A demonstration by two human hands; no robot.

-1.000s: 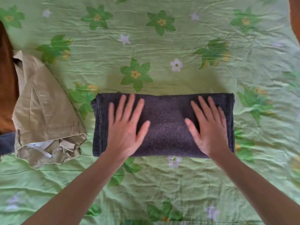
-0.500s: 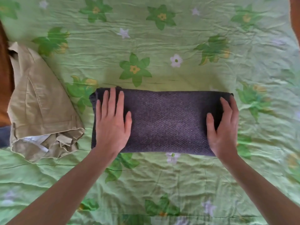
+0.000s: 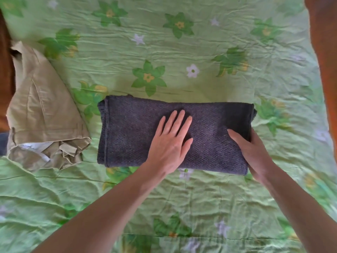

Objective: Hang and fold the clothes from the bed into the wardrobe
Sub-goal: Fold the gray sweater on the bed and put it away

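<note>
At nine o'clock I see khaki trousers lying crumpled on the bed, not yet folded. Centre, the dark knitted garment sits folded into a long strip. My left hand presses flat on it, fingers straight; my right hand grips its three-o'clock end. I judge nothing has reached the wardrobe.

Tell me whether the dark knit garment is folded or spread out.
Folded. The dark knit garment lies as a compact rectangle on the green bedcover, layered edges showing at its left end.
</note>
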